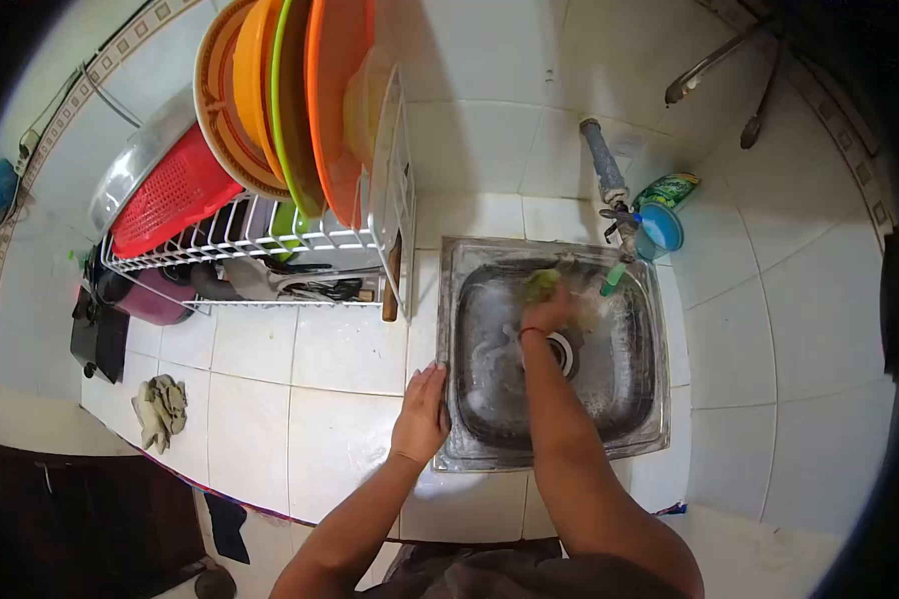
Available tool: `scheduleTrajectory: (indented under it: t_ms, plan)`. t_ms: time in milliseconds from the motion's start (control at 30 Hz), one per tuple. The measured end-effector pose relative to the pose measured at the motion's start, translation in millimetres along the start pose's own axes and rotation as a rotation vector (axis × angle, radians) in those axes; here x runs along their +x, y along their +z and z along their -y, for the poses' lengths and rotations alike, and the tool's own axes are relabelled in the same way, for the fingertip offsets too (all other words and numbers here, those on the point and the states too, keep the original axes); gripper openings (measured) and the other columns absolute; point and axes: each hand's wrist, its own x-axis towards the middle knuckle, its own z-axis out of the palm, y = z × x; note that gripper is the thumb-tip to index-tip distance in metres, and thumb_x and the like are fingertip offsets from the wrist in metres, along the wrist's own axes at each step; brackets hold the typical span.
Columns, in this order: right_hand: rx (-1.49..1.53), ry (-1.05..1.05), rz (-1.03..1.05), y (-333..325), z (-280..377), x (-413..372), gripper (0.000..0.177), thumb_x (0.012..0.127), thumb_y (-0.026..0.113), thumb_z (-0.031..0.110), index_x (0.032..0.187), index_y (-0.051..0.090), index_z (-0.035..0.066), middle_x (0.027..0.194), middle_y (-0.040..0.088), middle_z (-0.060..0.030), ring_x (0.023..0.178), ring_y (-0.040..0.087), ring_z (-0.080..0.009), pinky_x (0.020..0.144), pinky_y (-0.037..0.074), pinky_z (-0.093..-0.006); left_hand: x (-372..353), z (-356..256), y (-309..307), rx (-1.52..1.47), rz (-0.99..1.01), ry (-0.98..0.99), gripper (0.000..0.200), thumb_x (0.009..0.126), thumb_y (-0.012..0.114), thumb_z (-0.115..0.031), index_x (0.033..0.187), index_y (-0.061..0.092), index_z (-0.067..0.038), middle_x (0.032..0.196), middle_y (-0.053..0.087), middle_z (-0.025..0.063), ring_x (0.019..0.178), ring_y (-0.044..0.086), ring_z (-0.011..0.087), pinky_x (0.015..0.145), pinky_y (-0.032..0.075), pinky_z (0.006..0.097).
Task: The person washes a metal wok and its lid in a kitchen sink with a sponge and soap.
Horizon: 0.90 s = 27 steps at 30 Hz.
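My right hand (556,309) is inside the steel sink (617,384), closed on a green scouring sponge (539,286) and pressing it near the basin's back wall. Motion blurs the sponge and fingers somewhat. Below the wrist, my forearm partly covers the round drain (563,353). Whitish suds or wet streaks mark the left part of the basin floor. My left hand (423,411) lies flat on the white tiled counter, fingers stretched along the sink's left rim, holding nothing. Above the basin, the tap (621,225) has a green nozzle (612,280) at its end.
A white wire dish rack (320,240) with several colourful plates, a red colander (177,195) and utensils stands back left. Behind the tap are a blue cup (659,232) and a green packet (669,190). A crumpled cloth (160,411) lies at the counter's left.
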Motion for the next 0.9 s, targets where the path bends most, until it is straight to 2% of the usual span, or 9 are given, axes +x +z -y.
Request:
scheduleTrajectory:
  t_ms: [67, 133, 400, 467, 600, 700, 767, 833, 900]
  plan:
    - [-0.070, 0.067, 0.026, -6.8, -1.2, 2.4, 0.025, 0.082, 0.056, -0.002, 0.107, 0.060, -0.001, 0.102, 0.061, -0.0178, 0.090, 0.058, -0.0329, 0.082, 0.047, -0.0393, 0.6, 1.4, 3.7, 0.009, 0.012, -0.021, 0.060, 0.075, 0.050, 0.009, 0.134, 0.041, -0.001, 0.134, 0.045, 0.0242, 0.125, 0.041, 0.0434, 0.110, 0.031, 0.0459]
    - [-0.532, 0.025, 0.099, 11.4, 119.4, -35.6, 0.018, 0.081, 0.059, 0.002, 0.098, 0.059, -0.002, 0.099, 0.061, -0.0168, 0.089, 0.058, -0.0316, 0.078, 0.047, -0.0400, 1.3, -0.1, 2.5, 0.011, 0.019, -0.005, 0.061, 0.075, 0.050, 0.009, 0.134, 0.041, -0.001, 0.134, 0.045, 0.0241, 0.126, 0.040, 0.0432, 0.111, 0.030, 0.0455]
    - [-0.690, -0.833, 1.005, -41.6, 123.0, -47.5, 0.022, 0.083, 0.058, 0.006, 0.101, 0.067, 0.012, 0.105, 0.062, -0.0103, 0.098, 0.057, -0.0312, 0.086, 0.049, -0.0451, 0.3, -4.5, 3.2, 0.039, -0.015, -0.002, 0.058, 0.073, 0.052, 0.008, 0.130, 0.044, 0.002, 0.129, 0.049, 0.0253, 0.123, 0.044, 0.0407, 0.111, 0.031, 0.0445]
    - [-0.966, -0.520, 0.711, -38.4, 108.5, 2.6, 0.022, 0.081, 0.058, 0.007, 0.102, 0.067, 0.010, 0.104, 0.063, -0.0116, 0.098, 0.058, -0.0307, 0.087, 0.049, -0.0429, -0.1, -4.7, 3.6, 0.041, -0.006, -0.016, 0.059, 0.073, 0.052, 0.008, 0.131, 0.043, 0.002, 0.130, 0.049, 0.0244, 0.124, 0.043, 0.0405, 0.111, 0.031, 0.0445]
    - [-0.702, -0.171, 0.496, -7.1, 93.1, -29.0, 0.022, 0.081, 0.057, 0.007, 0.101, 0.067, 0.006, 0.100, 0.063, -0.0127, 0.099, 0.057, -0.0316, 0.087, 0.049, -0.0414, -0.9, -9.4, 2.3, 0.055, 0.015, -0.072, 0.061, 0.073, 0.052, 0.008, 0.132, 0.042, 0.001, 0.131, 0.048, 0.0223, 0.125, 0.043, 0.0393, 0.111, 0.031, 0.0443]
    - [-0.710, -0.506, 1.027, -27.5, 134.4, -77.2, 0.022, 0.082, 0.057, 0.005, 0.103, 0.062, 0.002, 0.106, 0.060, -0.0173, 0.103, 0.053, -0.0355, 0.088, 0.045, -0.0430, 0.2, -4.4, 4.3, 0.072, 0.000, 0.006, 0.062, 0.072, 0.051, 0.009, 0.133, 0.042, 0.001, 0.132, 0.048, 0.0213, 0.126, 0.042, 0.0381, 0.112, 0.030, 0.0440]
    - [-0.449, -0.361, 1.153, -71.2, 186.5, -87.4, 0.020, 0.077, 0.060, 0.002, 0.097, 0.063, 0.003, 0.102, 0.061, -0.0164, 0.101, 0.055, -0.0353, 0.086, 0.046, -0.0417, -0.3, -5.1, 3.7, 0.066, 0.002, 0.002, 0.062, 0.072, 0.051, 0.010, 0.132, 0.042, 0.001, 0.132, 0.048, 0.0213, 0.126, 0.042, 0.0373, 0.112, 0.030, 0.0440]
    - [-0.153, -0.443, 1.374, -114.4, 139.6, -104.9, 0.017, 0.075, 0.063, 0.001, 0.093, 0.063, 0.003, 0.095, 0.061, -0.0152, 0.094, 0.057, -0.0353, 0.084, 0.046, -0.0417, 0.9, -5.8, 3.6, 0.068, 0.011, -0.008, 0.062, 0.072, 0.051, 0.010, 0.132, 0.042, 0.001, 0.132, 0.048, 0.0213, 0.126, 0.042, 0.0377, 0.112, 0.029, 0.0441]
    - [-0.266, -0.388, 1.579, -125.1, 172.4, -97.6, 0.016, 0.075, 0.063, 0.001, 0.091, 0.063, 0.002, 0.094, 0.062, -0.0154, 0.092, 0.058, -0.0358, 0.083, 0.046, -0.0414, 1.7, -4.6, 3.5, 0.064, 0.010, -0.007, 0.061, 0.072, 0.052, 0.010, 0.132, 0.042, 0.001, 0.131, 0.048, 0.0217, 0.126, 0.042, 0.0382, 0.112, 0.029, 0.0447]
